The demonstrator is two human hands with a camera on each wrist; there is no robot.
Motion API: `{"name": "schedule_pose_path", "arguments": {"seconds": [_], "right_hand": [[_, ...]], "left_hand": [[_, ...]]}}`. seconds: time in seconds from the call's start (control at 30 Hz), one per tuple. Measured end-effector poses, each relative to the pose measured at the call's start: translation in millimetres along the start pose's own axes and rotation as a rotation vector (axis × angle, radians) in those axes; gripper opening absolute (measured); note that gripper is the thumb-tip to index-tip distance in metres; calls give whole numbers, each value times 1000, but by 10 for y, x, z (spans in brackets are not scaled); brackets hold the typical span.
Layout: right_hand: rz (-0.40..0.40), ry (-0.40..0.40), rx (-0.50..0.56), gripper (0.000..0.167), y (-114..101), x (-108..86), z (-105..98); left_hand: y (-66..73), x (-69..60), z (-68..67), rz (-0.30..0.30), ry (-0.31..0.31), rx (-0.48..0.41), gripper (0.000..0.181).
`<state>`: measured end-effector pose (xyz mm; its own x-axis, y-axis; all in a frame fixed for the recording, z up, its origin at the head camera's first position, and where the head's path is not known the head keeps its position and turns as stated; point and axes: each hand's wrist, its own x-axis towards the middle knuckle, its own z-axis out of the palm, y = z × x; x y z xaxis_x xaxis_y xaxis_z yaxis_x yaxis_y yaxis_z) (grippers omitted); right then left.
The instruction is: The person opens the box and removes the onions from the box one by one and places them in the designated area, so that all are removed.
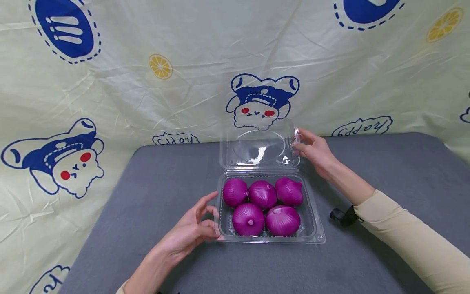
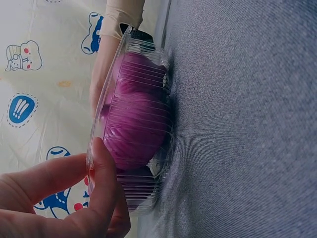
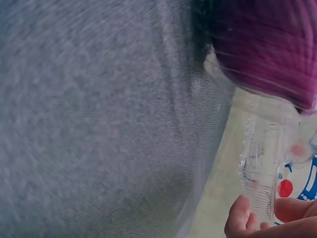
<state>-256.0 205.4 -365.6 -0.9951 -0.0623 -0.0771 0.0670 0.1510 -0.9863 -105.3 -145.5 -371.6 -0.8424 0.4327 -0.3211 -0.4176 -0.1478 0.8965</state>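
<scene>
A clear plastic clamshell container [image 1: 318,229] stands on the table with its lid [image 1: 229,159] raised at the back. Several purple onions [image 1: 262,194] sit in its base in two rows. My left hand [image 1: 191,230] pinches the base's rim at the front left corner; the left wrist view shows thumb and fingers on that thin edge. With my right hand [image 1: 316,153] I hold the right edge of the lid between thumb and fingers, as the right wrist view also shows. The lid stands tilted up, joined to the base along the back edge.
A grey cloth [image 1: 154,196] covers the table. Behind it hangs a pale printed curtain [image 1: 198,102] with cartoon figures, close to the raised lid. A black band with a small device [image 1: 345,216] is on my right wrist, low over the table.
</scene>
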Motion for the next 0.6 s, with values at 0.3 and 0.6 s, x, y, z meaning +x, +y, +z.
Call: {"name": "schedule_pose_path", "arguments": {"seconds": [0.3, 0.6], "right_hand": [[127, -94, 54, 60, 131, 50, -16], [126, -166, 92, 64, 162, 35, -79]], "left_hand": [[-11, 5, -4, -5, 5, -20, 90], [-2, 0, 16, 8, -7, -22, 90]]}}
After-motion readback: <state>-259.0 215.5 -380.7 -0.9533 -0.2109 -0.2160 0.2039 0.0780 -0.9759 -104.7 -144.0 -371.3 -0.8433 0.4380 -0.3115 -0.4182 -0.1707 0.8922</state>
